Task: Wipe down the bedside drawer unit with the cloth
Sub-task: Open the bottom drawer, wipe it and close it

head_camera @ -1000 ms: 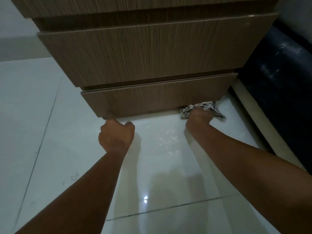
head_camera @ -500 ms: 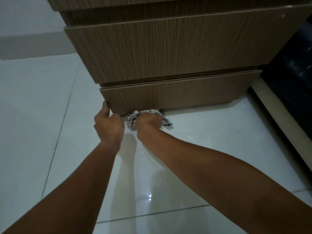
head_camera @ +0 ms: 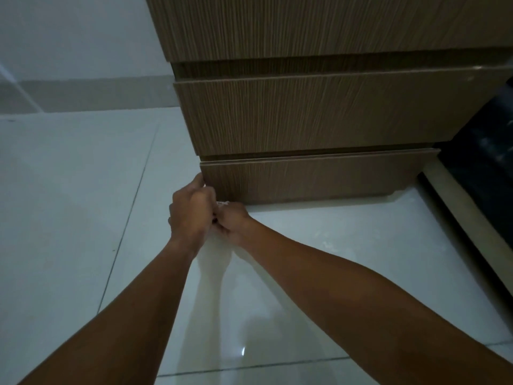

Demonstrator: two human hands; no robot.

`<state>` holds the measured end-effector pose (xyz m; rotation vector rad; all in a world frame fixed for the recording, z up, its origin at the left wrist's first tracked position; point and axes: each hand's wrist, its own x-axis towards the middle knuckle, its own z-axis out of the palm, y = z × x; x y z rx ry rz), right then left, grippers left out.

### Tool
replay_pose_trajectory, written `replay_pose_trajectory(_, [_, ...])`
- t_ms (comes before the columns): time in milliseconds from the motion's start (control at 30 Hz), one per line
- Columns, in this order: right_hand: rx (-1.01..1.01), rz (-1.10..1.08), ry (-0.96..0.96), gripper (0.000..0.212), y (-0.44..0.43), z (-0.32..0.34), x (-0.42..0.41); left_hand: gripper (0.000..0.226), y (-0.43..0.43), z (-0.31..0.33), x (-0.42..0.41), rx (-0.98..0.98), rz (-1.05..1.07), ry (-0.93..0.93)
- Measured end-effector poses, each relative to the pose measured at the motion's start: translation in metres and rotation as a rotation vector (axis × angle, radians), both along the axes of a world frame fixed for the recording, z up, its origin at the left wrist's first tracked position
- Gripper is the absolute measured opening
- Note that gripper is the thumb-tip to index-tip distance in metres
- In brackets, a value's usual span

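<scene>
Both hands meet at near-left bottom corner of drawer unit (head_camera: 305, 115). Right hand (head_camera: 233, 222) fisted round cloth (head_camera: 223, 203), mostly hidden, prob. wiping bottom edge. Left hand (head_camera: 191, 212) curled at corner, thumb on side, likely bracing; can't tell if it grips cloth.

Wood-grain drawer unit (head_camera: 305, 112) on glossy white tiled floor (head_camera: 69, 204), left hand (head_camera: 191, 211) at the bottom drawer's (head_camera: 311, 180) left corner, right hand (head_camera: 231, 222) touching it, closed over a cloth (head_camera: 223, 203) — only a pale scrap showing — dark furniture (head_camera: 483, 151) at right.
</scene>
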<state>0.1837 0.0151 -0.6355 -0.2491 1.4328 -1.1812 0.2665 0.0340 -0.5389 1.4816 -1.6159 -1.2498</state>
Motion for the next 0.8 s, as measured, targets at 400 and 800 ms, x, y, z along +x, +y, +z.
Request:
replay_pose_trajectory(400, [0.222,-0.229,0.209,0.013,0.084,0.039,-0.134,0.059,0.036,0.035,-0.022,0.155,-0.249,-0.52])
replay_pose_trajectory(800, [0.148,0.019,0.719,0.01,0.222,0.139,-0.212,0.048,0.102,0.084,-0.104,0.154,-0.831,-0.577])
